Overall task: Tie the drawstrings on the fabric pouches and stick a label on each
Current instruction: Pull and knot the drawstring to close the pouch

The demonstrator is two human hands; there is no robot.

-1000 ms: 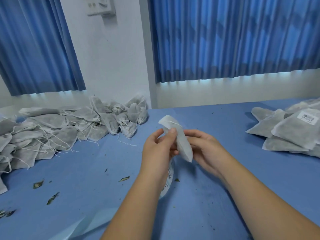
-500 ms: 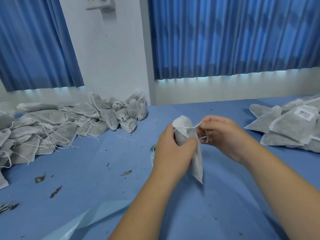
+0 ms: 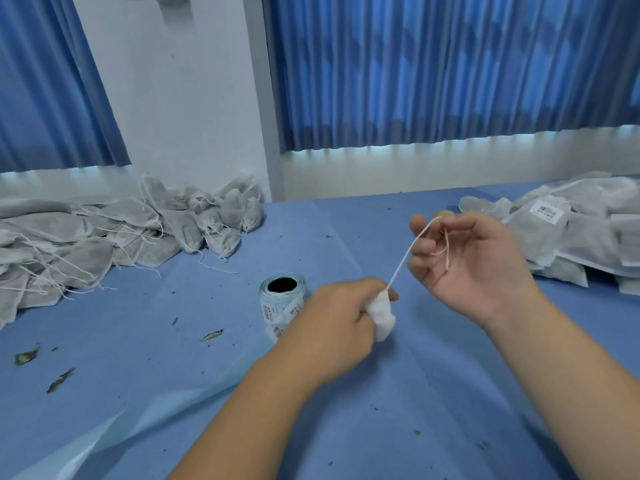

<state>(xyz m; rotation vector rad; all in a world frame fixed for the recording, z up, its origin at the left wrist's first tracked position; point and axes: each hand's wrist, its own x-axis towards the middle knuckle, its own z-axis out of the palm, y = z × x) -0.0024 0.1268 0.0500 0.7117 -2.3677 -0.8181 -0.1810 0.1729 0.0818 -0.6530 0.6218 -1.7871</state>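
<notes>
One pouch (image 3: 381, 315) was gripped by its gathered neck in the left hand (image 3: 341, 323), the nearer one, above the blue table (image 3: 381, 427). Its drawstring (image 3: 403, 259) was drawn taut up and rightward to the right hand (image 3: 474, 263), looped over curled fingers (image 3: 419, 224). A label roll (image 3: 282, 296) was stood just left; untied pouches (image 3: 121, 230) were heaped far left.

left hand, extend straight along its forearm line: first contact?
Probably the curled fingers of the right hand. The left hand, gripping the pouch, points up and right along the stretched drawstring that the right hand holds. Nothing else shows between them; depth is unclear.
</notes>
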